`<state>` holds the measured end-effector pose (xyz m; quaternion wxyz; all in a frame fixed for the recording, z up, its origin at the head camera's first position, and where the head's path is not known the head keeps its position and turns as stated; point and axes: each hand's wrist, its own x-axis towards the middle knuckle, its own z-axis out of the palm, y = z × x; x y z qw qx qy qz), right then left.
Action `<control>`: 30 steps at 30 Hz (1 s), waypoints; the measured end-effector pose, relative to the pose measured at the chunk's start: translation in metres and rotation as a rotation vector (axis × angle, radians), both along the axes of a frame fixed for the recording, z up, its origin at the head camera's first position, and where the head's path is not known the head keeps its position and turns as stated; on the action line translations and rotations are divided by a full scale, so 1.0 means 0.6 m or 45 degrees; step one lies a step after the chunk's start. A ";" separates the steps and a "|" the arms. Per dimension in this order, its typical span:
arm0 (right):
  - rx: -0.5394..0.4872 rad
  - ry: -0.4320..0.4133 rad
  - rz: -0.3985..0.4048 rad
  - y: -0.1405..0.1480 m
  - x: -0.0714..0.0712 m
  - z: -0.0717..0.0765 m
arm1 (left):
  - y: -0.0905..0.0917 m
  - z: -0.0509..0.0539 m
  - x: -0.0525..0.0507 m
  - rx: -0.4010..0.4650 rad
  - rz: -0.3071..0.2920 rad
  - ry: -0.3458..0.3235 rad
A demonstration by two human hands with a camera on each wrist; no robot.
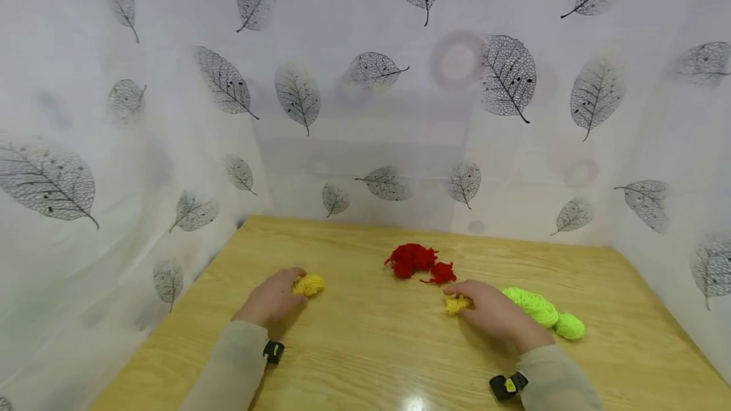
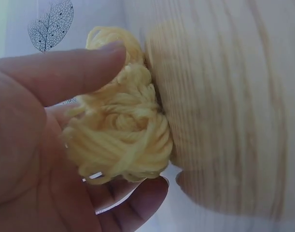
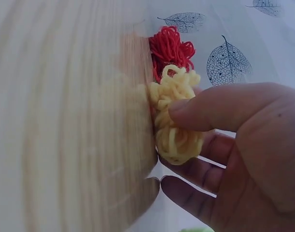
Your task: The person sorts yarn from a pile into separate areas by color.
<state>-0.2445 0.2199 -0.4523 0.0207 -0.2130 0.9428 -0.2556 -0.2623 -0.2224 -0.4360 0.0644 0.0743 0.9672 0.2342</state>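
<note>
On the left of the table, my left hand (image 1: 273, 297) grips a ball of yellow yarn (image 1: 310, 285). The left wrist view shows the thumb over this yarn bundle (image 2: 123, 130) and the fingers behind and below it, close to the tabletop. My right hand (image 1: 495, 313) pinches a smaller bundle of yellow yarn (image 1: 456, 304) right of the middle. In the right wrist view the thumb presses on that loopy yarn (image 3: 178, 140), with fingers on its far side. Red yarn (image 1: 412, 259) lies behind the right hand, with a smaller red clump (image 1: 442, 273) beside it.
Bright green yarn (image 1: 532, 307) lies right of the right hand, a small green ball (image 1: 569, 326) at its near end. The wooden table (image 1: 365, 347) meets a pale leaf-printed curtain (image 1: 377, 125) at the back and sides. Both wrists wear black devices.
</note>
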 end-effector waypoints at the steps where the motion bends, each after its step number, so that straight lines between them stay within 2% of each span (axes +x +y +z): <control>1: 0.002 0.000 -0.007 -0.001 0.000 -0.001 | 0.000 0.000 0.000 -0.010 -0.001 0.002; 5: -0.016 0.012 -0.019 -0.009 -0.003 0.000 | 0.001 -0.001 -0.003 -0.044 -0.003 0.017; 10: -0.058 0.049 0.012 -0.036 -0.009 0.004 | 0.004 0.000 -0.004 -0.047 -0.004 0.001; 17: -0.208 0.140 0.110 -0.114 -0.019 0.012 | -0.001 -0.001 0.003 -0.036 -0.023 0.010; 21: -0.255 0.140 0.149 -0.162 -0.026 0.020 | -0.010 0.002 0.008 -0.041 -0.046 0.034; 30: -0.110 0.072 0.313 -0.270 -0.048 0.025 | -0.038 0.013 0.016 -0.085 -0.051 0.077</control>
